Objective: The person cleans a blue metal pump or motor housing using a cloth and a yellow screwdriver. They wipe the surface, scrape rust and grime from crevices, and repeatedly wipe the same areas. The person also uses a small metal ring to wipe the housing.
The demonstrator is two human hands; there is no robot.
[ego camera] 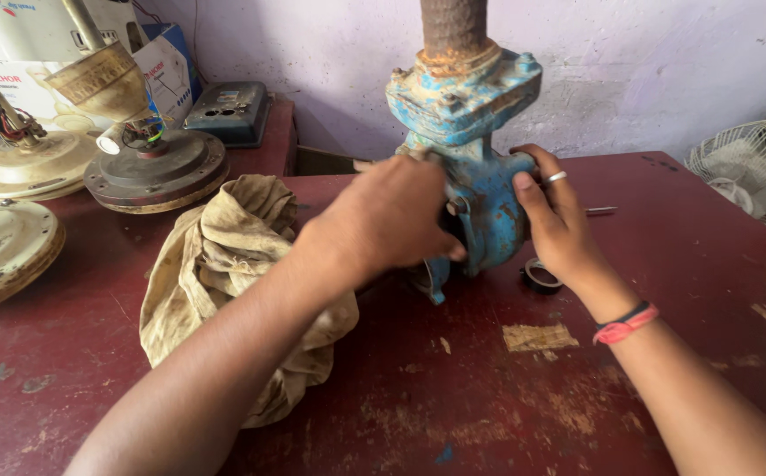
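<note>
- Grip: our left hand (396, 216) wraps around the front of the blue pump body (480, 203); our right hand (555, 225) closes flat-fingered on its far side. Both hold the casting.
- The pump body stands upright on the red bench (488, 397), with a rusty pipe (453, 26) rising from its flange.
- We judge it heavy, rigid cast metal, rough with flaking paint; best held low, around the rounded housing.
- A dirty cloth (224, 264) lies just to the left; a tape roll (540, 275) sits beside the right hand.
</note>
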